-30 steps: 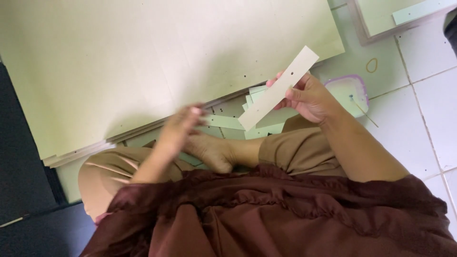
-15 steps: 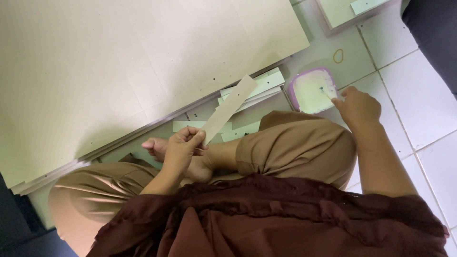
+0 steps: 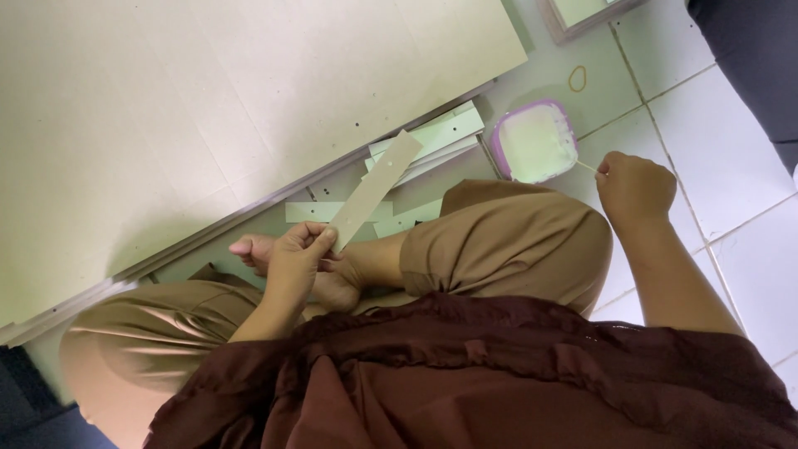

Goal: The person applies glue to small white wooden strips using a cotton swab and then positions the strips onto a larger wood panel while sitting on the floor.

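Note:
My left hand pinches the lower end of a long beige cardboard strip with small holes, which slants up to the right over my knee. My right hand is closed on a thin stick whose tip reaches the rim of a purple-rimmed tub of pale paste on the floor. I sit cross-legged in tan trousers and a dark red top.
A large beige board stack covers the floor ahead. Several pale green strips lie by its edge. A rubber band lies on the white tiles. A framed panel sits at the top right, a dark-clothed person beyond.
The strip passed from my right hand to my left. My right hand moved right to the tub and now holds the stick at its edge.

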